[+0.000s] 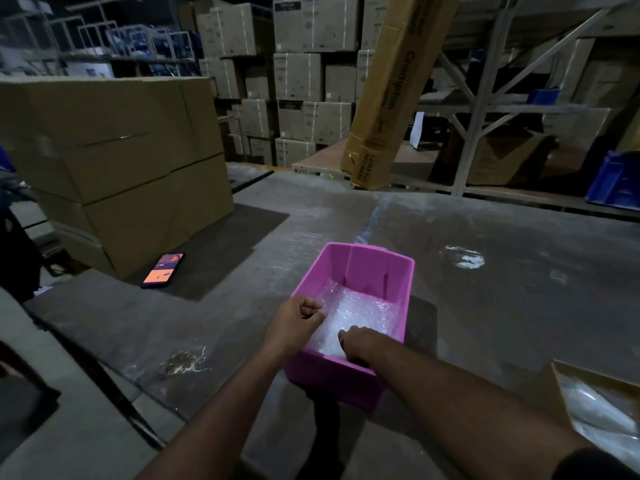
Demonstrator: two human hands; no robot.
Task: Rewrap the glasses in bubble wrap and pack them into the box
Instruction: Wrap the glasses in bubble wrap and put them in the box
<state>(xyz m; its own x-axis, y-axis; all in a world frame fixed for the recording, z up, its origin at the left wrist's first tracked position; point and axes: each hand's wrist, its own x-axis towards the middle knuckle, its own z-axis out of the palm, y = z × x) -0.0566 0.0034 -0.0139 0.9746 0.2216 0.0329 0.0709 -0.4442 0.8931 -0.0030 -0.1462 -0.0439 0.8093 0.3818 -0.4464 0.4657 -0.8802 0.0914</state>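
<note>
A pink plastic box (367, 268) stands on the grey table in front of me. Clear bubble wrap (360, 311) fills its bottom; whatever glasses lie under it are hidden. My left hand (298, 318) hovers at the box's left rim with its fingers curled, pinching an edge of the wrap. My right hand (363, 344) reaches over the near rim into the box, fingers bent down onto the wrap; whether it grips the wrap is not visible.
A phone (162, 270) with a lit screen lies to the left, beside stacked cardboard cartons (114, 161). An open carton with plastic inside (595, 407) sits at the right edge. A crumpled piece of clear plastic (462, 258) lies beyond the box. Shelving stands behind.
</note>
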